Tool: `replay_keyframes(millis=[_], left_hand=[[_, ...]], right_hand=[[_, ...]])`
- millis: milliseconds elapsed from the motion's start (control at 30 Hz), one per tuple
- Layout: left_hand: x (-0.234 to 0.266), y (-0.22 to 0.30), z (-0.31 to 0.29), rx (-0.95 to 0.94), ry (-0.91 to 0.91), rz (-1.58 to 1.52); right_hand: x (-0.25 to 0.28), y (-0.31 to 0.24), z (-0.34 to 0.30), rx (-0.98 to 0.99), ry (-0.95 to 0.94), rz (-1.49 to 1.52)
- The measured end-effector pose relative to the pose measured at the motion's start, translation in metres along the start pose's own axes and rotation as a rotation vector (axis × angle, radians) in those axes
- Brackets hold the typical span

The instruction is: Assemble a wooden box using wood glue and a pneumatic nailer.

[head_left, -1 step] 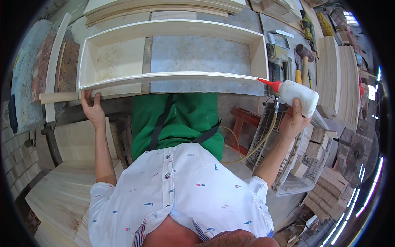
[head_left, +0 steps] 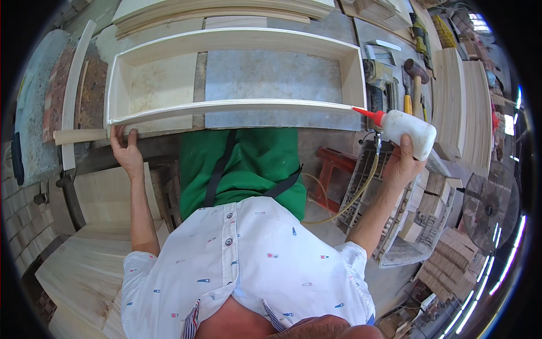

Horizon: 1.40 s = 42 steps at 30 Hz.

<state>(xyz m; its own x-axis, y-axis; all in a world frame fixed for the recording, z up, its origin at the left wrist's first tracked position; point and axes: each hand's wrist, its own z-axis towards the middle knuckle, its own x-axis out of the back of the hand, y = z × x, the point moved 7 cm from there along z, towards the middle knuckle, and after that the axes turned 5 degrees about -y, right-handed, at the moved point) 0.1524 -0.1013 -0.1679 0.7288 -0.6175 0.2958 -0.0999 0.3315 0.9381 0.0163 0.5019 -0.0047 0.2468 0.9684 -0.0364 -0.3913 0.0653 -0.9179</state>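
Observation:
A long rectangular wooden frame (head_left: 237,104) of pale boards lies on the worktable. My right hand (head_left: 402,165) is wrapped around a white glue bottle (head_left: 411,134), which is tilted. Its red nozzle tip meets the top edge of the near board close to the right corner. Along that edge and the left board's edge runs a white strip that looks like glue. My left hand (head_left: 129,152) is at the near left corner, its thumb and fingers apart and the fingertips against the near board. The tips of some left fingers are hidden.
A mallet (head_left: 418,79), a yellow-handled tool (head_left: 408,105) and other tools lie right of the frame. Stacked boards (head_left: 449,107) stand farther right, with more at the back. Below my right arm is a crate (head_left: 403,257) with wood pieces. A hose (head_left: 370,175) hangs near the table edge.

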Motion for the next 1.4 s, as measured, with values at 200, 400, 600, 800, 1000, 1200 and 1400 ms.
replay_keyframes(millis=[200, 400, 600, 800, 1000, 1200, 1400], left_hand=[[-0.004, 0.009, 0.001, -0.019, -0.002, 0.080], [0.000, -0.001, 0.003, 0.014, 0.017, 0.001], [-0.003, 0.011, 0.000, 0.098, 0.000, -0.009], [0.002, 0.017, -0.004, 0.136, 0.024, -0.009], [-0.001, 0.013, -0.002, 0.183, 0.005, -0.023], [0.001, 0.013, 0.000, 0.234, -0.007, -0.058], [0.004, 0.013, 0.004, 0.259, -0.041, -0.033]], right_hand=[[0.028, -0.006, -0.003, 0.004, 0.117, -0.100], [0.058, -0.014, 0.004, -0.012, 0.211, 0.159], [0.030, 0.010, 0.070, -0.218, 0.071, 0.568], [-0.107, 0.003, 0.167, -0.138, -0.492, -0.741], [-0.196, 0.132, 0.213, -0.037, -1.112, -1.821], [-0.224, 0.170, 0.213, 0.006, -1.212, -1.840], [-0.251, 0.127, 0.215, 0.170, -1.031, -1.242]])
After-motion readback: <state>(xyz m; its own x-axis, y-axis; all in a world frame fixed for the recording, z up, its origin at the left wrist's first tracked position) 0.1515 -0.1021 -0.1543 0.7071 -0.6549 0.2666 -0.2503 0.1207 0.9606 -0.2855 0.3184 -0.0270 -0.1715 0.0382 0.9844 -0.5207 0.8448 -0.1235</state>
